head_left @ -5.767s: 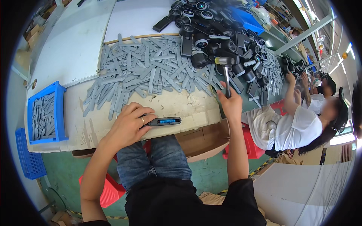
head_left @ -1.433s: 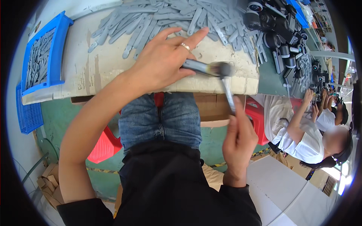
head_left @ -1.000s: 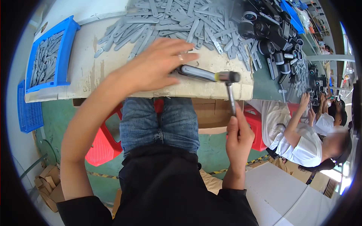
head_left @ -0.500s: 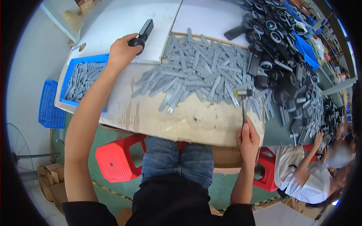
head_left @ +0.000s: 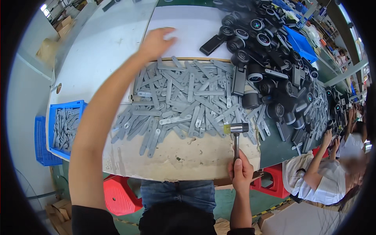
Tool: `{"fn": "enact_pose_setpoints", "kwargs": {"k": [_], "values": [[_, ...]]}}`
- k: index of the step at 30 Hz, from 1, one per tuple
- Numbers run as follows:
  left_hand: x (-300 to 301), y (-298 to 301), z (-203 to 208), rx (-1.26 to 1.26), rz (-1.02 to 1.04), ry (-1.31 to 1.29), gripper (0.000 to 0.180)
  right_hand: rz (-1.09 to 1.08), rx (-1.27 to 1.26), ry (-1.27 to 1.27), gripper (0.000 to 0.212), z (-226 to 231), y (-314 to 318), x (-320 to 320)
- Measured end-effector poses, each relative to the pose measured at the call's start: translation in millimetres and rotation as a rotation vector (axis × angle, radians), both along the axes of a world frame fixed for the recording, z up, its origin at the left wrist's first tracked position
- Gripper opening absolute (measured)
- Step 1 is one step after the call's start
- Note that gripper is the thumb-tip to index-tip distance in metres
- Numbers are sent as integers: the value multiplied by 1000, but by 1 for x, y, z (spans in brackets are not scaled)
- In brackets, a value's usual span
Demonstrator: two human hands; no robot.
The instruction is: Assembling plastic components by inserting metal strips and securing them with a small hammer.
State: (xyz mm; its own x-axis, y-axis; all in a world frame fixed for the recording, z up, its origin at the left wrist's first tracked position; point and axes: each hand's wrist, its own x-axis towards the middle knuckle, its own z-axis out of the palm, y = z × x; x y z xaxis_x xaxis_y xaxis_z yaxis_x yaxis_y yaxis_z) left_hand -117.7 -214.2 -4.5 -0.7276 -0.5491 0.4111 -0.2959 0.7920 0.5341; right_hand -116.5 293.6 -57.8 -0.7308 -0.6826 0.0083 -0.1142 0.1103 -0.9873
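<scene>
My left hand (head_left: 157, 44) reaches over the far side of the table. Its thumb and fingers are apart and nothing shows in them. In my right hand (head_left: 241, 170), near the front edge, is a small mallet (head_left: 236, 128) with a metal head, one yellow face and one black face; it stands head up. Between my hands a heap of flat grey plastic strips (head_left: 188, 94) covers much of the cardboard sheet (head_left: 188, 156). Right of the heap lies a large pile of black handheld devices with round heads (head_left: 254, 70).
A blue tray (head_left: 83, 105) of small grey parts is at the left, above a blue basket (head_left: 41, 143). Another blue bin (head_left: 299, 43) stands behind the pile. Red stools (head_left: 121, 196) are beside my legs. A person in white (head_left: 321, 182) sits at the right.
My left hand has moved right and no longer holds the black device. A dark blur shows above the far pile. The whole view has shifted; the mallet stays in my right hand.
</scene>
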Motion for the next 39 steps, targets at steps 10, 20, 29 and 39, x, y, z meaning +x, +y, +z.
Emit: {"fn": "enact_pose_setpoints", "kwargs": {"k": [10, 20, 29, 39], "values": [[-130, 98, 1, 347, 230, -139, 56, -91, 8, 48, 45, -15, 0, 3], [113, 347, -4, 1650, -16, 747, 69, -60, 2, 79, 82, 33, -11, 31], [182, 389, -30, 1819, -159, 530, 72, 165, 216, 200, 35, 41, -8, 31], [230, 276, 7, 186, 181, 209, 24, 136, 287, 119, 37, 19, 2, 7]]}}
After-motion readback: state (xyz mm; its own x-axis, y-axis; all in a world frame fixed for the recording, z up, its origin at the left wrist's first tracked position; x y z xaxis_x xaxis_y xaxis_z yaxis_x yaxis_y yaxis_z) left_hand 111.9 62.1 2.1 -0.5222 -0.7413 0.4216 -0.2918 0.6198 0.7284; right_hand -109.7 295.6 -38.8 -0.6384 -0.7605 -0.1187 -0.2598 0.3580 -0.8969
